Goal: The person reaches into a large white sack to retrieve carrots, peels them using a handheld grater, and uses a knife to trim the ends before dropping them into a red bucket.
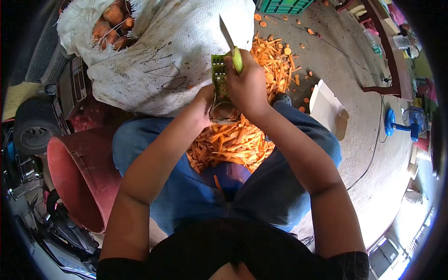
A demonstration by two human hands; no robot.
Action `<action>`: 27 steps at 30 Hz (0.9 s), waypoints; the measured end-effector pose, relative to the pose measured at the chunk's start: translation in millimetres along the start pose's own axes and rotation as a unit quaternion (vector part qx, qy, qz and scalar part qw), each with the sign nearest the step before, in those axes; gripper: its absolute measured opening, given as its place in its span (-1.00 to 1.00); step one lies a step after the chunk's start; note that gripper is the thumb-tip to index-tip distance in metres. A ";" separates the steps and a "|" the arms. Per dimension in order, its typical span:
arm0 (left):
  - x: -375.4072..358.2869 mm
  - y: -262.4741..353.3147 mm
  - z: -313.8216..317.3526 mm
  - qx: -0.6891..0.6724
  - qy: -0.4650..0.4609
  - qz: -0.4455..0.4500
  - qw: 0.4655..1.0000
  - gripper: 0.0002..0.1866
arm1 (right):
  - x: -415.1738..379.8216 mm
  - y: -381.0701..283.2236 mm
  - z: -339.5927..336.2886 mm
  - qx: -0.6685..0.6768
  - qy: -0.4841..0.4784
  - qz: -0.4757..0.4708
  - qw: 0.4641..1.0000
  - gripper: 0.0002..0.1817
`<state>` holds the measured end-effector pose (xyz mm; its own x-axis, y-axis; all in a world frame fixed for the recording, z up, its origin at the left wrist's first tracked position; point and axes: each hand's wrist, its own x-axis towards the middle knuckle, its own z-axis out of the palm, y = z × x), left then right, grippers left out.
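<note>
My right hand (249,86) is closed around the yellow-green handle of a knife (227,33), its blade pointing up and away from me. The same hand's fingers touch the right side of a green printed packet (218,77) with white lettering and a see-through brown lower part. My left hand (204,102) grips this packet from the left and from behind; most of its fingers are hidden. Below both hands, between my knees, lies a heap of cut orange carrot sticks (233,144). Another pile of carrot pieces (277,65) spreads on the floor beyond.
A large white woven sack (158,60) lies ahead on the left, beside an open sack of round brownish-orange roots (112,28). A red bucket (88,172) lies tipped at my left. An opened cardboard box (326,109) and a blue fan (394,125) are on the right.
</note>
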<state>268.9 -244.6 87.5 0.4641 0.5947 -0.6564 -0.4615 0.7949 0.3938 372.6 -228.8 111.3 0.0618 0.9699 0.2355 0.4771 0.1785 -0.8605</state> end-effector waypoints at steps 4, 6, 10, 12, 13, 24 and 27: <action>-0.6 7.9 -6.3 0.023 -0.043 -0.007 0.999 -0.70 | 7.7 9.7 -3.2 -0.043 0.009 0.046 0.998 -0.83; 4.6 11.4 -12.4 0.039 -0.171 -0.037 0.984 -0.69 | 20.1 27.0 -6.6 -0.088 0.044 0.058 0.993 -0.84; -26.4 -4.4 20.8 0.173 -0.039 -0.072 0.981 -0.69 | 68.7 77.5 -48.6 -0.235 0.163 0.164 0.944 -0.83; -24.1 5.5 15.8 0.122 -0.057 -0.057 0.989 -0.64 | 72.1 90.1 -56.7 -0.211 0.176 0.183 0.944 -0.81; -21.1 12.4 12.0 0.070 -0.073 -0.040 0.994 -0.59 | 71.0 81.9 -60.0 -0.100 0.185 0.191 0.959 -0.80; 2.6 8.3 1.1 -0.040 -0.044 0.005 0.998 -0.70 | 26.7 9.5 -4.1 0.245 0.018 0.195 0.949 -0.81; 5.9 7.4 -6.9 -0.069 -0.113 -0.018 0.991 -0.69 | 16.4 1.8 0.1 0.200 0.040 0.092 0.975 -0.82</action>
<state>263.0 -236.0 82.1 0.6326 0.5900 -0.5017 -0.5331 0.8016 0.2706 374.4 -212.5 113.5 0.1898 0.9785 0.0802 0.0726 0.0675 -0.9951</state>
